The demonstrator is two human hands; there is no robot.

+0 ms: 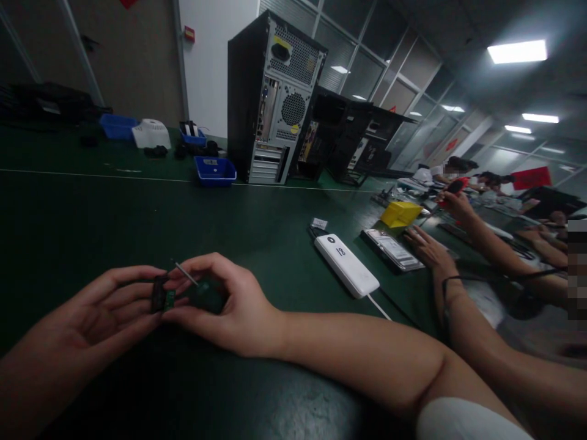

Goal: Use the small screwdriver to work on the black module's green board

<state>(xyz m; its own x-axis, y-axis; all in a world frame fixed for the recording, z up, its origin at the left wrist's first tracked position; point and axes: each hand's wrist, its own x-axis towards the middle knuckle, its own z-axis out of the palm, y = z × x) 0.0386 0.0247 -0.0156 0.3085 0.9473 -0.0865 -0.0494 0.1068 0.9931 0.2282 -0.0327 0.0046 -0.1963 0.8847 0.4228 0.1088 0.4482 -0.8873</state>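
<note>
Circuit piece point(170, 299) is pinched by the upturned left hand point(98, 318) and curled right hand point(241, 308), which also grasps a screwdriver point(206, 296).

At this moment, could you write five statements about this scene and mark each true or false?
1. The right hand holds a screwdriver. True.
2. The left hand is apart from the small dark part. False: it holds that part.
3. In the picture, the white device lies left of the hard drive. True.
4. The yellow container stands inside a blue tray. False: it is beside the hard drive.
5. The nearest computer tower stands upright. True.
</note>
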